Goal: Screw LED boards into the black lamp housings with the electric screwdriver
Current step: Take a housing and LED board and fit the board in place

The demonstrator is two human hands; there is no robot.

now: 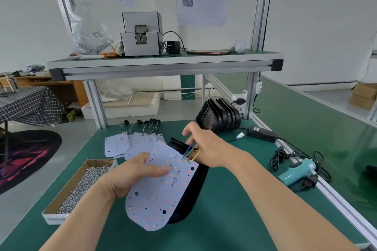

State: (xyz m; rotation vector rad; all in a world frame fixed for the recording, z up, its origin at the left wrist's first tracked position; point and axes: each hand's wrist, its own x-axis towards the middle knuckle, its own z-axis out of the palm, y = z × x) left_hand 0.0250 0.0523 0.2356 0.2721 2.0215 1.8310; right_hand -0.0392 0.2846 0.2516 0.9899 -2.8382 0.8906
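- Seating step, I judge: my left hand (pixel 130 177) pinches the LED board (pixel 163 195), thumb on top, tilted over the black housing (pixel 193 187).
- My right hand (pixel 206 146) is at the wires (pixel 190 153); it is blurred, so I cannot tell its grip.
- Next: tuck the wires and lay the board flat. The electric screwdriver (pixel 295 171) lies well right of my fingers.

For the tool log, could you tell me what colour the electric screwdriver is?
The electric screwdriver is teal, in the head view.
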